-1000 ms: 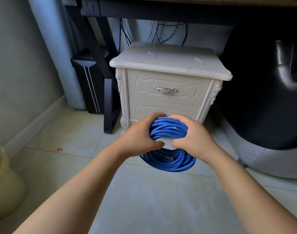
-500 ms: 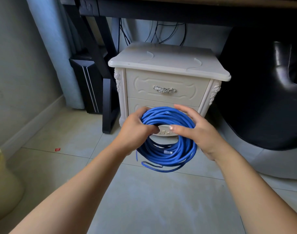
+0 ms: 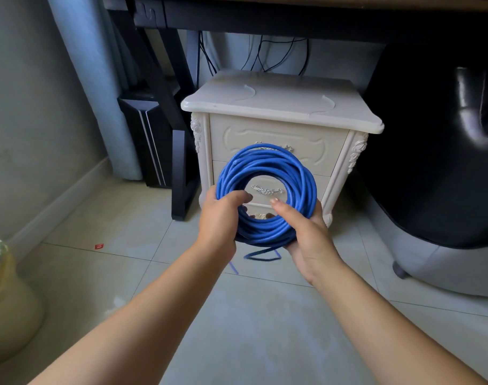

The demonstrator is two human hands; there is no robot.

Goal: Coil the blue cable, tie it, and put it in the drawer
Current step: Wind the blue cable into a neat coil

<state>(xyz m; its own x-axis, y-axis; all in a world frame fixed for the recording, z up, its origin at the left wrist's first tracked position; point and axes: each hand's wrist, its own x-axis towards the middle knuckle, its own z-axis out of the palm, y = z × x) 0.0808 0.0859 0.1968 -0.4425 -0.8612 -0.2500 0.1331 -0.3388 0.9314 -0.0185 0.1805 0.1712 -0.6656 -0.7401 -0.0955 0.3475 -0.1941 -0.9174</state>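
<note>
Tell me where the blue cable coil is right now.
The blue cable coil is centre frame in the head view, held upright by the left hand and right hand, in front of the white nightstand.

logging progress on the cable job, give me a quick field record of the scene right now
cable: blue cable coiled in a ring, held upright before the nightstand
left: left hand grips the coil's lower left
right: right hand holds its lower right, thumb over the strands
end: loose end hangs below the coil
tie: none visible
drawers: upper drawer and lower drawer both shut
</note>
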